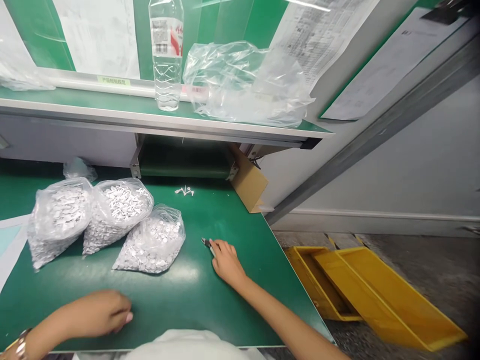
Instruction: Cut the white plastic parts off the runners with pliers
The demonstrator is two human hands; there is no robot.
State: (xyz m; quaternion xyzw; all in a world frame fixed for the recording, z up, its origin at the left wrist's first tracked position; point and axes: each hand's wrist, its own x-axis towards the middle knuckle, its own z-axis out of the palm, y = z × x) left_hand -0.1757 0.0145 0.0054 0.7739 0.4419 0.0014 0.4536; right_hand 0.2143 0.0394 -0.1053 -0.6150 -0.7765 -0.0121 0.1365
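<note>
Head view: right hand closed on small cutters, light, stiff, hold by handles; left hand loosely curled, empty, near bagged white discs.

Three bags of small discs lie side by side on the left of the workbench, with a few loose parts behind them. The right hand sits on cutters near the centre of the frame, and the left hand is at lower left. Above, a shelf carries a water bottle and a plastic bag. Crates sit on the floor at lower right.
</note>
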